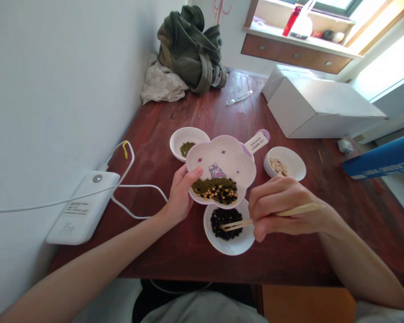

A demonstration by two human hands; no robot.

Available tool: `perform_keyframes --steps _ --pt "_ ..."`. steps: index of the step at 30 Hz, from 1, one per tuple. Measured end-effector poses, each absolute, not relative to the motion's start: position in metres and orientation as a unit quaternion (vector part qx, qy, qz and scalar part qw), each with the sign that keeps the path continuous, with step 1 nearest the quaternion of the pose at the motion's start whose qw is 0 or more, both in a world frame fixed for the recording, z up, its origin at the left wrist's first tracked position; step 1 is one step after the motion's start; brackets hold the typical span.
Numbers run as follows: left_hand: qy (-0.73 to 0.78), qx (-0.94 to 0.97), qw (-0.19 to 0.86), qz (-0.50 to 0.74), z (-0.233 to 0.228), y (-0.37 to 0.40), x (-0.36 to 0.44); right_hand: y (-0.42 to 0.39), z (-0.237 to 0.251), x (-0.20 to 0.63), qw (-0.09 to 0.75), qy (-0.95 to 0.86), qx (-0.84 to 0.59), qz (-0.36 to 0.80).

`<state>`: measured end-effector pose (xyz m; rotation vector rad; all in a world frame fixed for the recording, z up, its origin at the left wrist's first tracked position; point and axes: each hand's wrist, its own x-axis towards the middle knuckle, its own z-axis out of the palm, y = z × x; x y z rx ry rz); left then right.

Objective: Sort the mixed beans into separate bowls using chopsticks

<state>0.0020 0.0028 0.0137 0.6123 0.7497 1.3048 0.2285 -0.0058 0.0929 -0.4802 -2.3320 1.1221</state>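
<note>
My left hand point(182, 193) grips the left rim of a cloud-shaped plate point(230, 152) with a lilac edge and a labelled handle, thumb on top. Toward the plate's near side lie mixed beans point(215, 189), green, yellow and black. My right hand point(283, 206) is closed around wooden chopsticks point(237, 224). Their tips are in the black beans point(220, 220) of a white bowl point(227, 248), which sits partly under the plate. Whether the tips pinch a bean is too small to tell. Behind the plate, another white bowl point(182, 134) holds green beans point(187, 148).
A white bowl point(294, 161) of pale pieces stands right of the plate. At left are a white power bank point(84, 208) and cables point(144, 186). A white box point(323, 103), a blue package point(384, 154), a thin wrapped stick point(239, 98) and a green bag point(191, 49) surround the workspace.
</note>
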Motion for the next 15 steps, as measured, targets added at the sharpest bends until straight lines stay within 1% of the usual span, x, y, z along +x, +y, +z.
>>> perform_keyframes --steps 15 --pt "0.326 0.273 0.690 0.586 0.0135 0.0015 0.0014 -0.0069 0.0988 0.2280 0.241 -0.875 -0.181 0.380"
